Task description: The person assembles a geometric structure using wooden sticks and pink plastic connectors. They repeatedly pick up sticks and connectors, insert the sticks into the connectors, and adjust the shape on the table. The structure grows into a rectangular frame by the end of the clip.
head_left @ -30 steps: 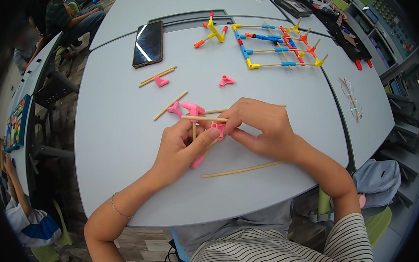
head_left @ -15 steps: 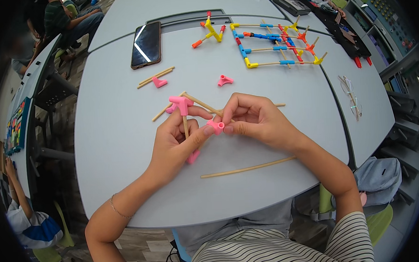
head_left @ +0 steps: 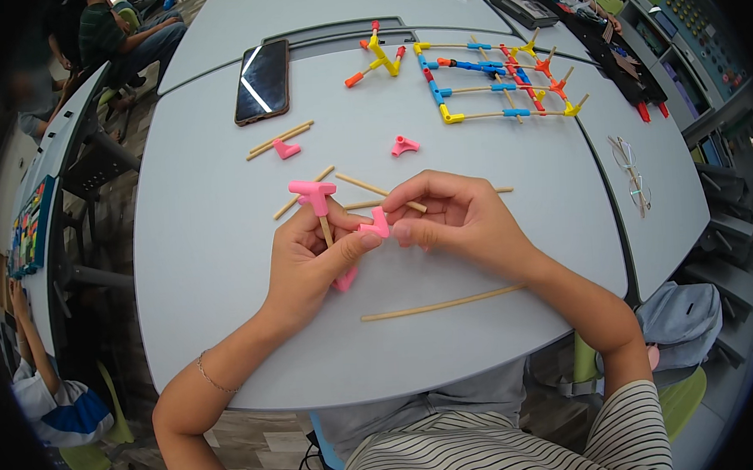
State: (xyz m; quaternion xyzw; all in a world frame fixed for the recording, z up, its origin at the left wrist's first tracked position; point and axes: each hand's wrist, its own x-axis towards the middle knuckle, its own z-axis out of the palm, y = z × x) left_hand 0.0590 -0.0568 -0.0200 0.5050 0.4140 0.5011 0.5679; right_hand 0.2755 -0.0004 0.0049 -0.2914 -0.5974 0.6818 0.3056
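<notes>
My left hand point(head_left: 309, 256) is closed around a wooden stick point(head_left: 326, 231). A pink T-shaped connector point(head_left: 312, 194) caps that stick's upper end, and another pink connector point(head_left: 345, 279) shows below the hand. Between its thumb and forefinger sits a small angled pink connector point(head_left: 376, 224). My right hand point(head_left: 458, 221) is curled just to the right, its thumb tip at or very near that connector. A second wooden stick point(head_left: 360, 184) slants under its forefinger, with the end showing by the palm; it appears held. The right fingertips are partly hidden.
Loose sticks point(head_left: 441, 302) and pink connectors point(head_left: 405, 145) lie around my hands. Farther off are a phone point(head_left: 262, 81), a small yellow-and-red connector piece point(head_left: 379, 58) and a colourful stick frame point(head_left: 505, 85). Glasses point(head_left: 630, 176) lie at the right; other people sit at the left.
The small pink connector has turned in my left fingers and shifted slightly left. The T-shaped connector has moved left and down. My right fingers have loosened around the connector; the slanted stick has shifted slightly.
</notes>
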